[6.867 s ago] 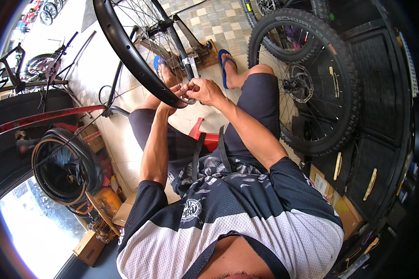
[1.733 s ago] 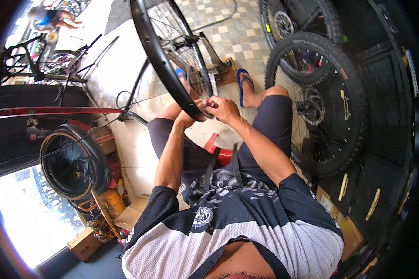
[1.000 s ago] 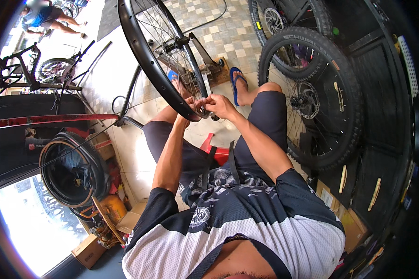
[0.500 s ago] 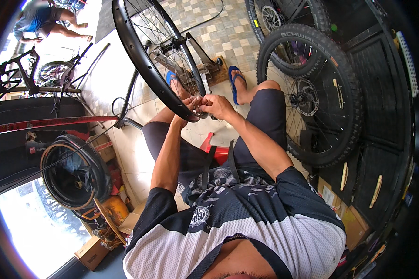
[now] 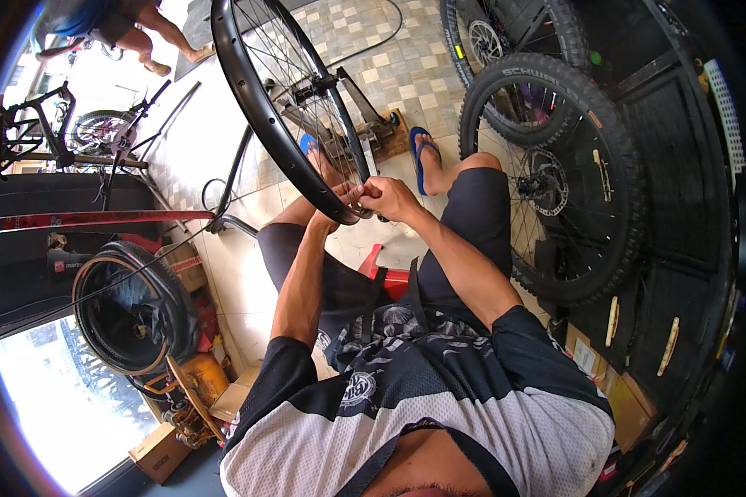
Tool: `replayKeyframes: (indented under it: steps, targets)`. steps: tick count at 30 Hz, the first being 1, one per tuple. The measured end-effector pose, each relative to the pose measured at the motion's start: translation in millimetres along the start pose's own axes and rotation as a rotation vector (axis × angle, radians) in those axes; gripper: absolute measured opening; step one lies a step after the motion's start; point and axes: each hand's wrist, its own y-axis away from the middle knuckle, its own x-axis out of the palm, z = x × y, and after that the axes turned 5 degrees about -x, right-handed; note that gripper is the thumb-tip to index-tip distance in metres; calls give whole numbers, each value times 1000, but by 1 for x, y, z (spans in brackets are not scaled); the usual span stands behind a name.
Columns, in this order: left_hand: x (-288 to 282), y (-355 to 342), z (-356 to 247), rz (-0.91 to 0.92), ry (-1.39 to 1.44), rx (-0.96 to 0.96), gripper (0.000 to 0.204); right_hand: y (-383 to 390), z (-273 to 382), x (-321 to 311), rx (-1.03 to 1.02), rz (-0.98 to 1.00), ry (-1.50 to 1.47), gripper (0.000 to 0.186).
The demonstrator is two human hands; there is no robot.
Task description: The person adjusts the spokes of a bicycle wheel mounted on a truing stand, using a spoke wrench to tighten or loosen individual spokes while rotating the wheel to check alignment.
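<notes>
Head view shows left hand [image 5: 348,195] curled round the black wheel [image 5: 267,124] at its near edge, right hand [image 5: 392,199] pinched alongside (on what, I cannot tell), lower-left carton [image 5: 159,453] hiding its contents.

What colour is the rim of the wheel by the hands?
The tyreless bicycle rim is black; it shows best in the head view.

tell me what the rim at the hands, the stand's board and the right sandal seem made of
Rim: metal or carbon, unclear which; smooth black with a soft sheen.
Board: probably wood; brown, flat, fairly matte.
Sandal: likely rubber or foam, from its matte blue flip-flop form.
</notes>
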Motion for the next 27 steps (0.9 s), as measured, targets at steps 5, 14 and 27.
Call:
replayKeyframes:
  steps: [5, 14, 27]
  targets:
    - [15, 5, -9, -152, -47, 35, 40, -7, -18, 7, 12, 18, -107, 21]
    - [28, 11, -11, -324, -91, 178, 41, -5, -21, 4, 17, 18, -98, 19]
    - [0, -10, 19, -408, -29, 211, 42, -17, -39, -2, 143, -175, 51, 30]
